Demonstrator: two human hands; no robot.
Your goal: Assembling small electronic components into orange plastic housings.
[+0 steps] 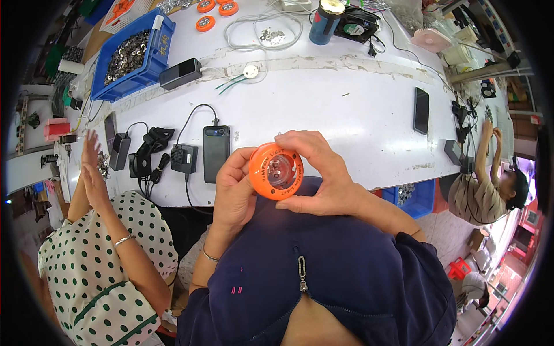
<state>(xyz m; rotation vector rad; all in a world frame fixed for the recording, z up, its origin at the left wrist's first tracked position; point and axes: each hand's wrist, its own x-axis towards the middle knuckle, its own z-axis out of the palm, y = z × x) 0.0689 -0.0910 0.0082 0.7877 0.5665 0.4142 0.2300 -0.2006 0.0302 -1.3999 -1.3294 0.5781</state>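
Between my two hands is a round orange puck light [262,183] with a clear domed middle, its face turned up toward me. My left hand [235,187] grips its left edge, thumb and fingers pressed against the rim. On the other side my right hand [323,176] holds it, fingers over the top edge and thumb under the bottom edge. The light is in the air at the table's near edge, in front of my chest. A black power bank [216,153] lies on the table just beyond my left hand.
A blue crate [153,64] of small metal parts stands far left. Several orange lights [205,23], a cable coil [248,48], a blue jar [326,26] and a small fan [356,26] lie at the back. A phone [421,109] is at right. Co-workers sit on both sides.
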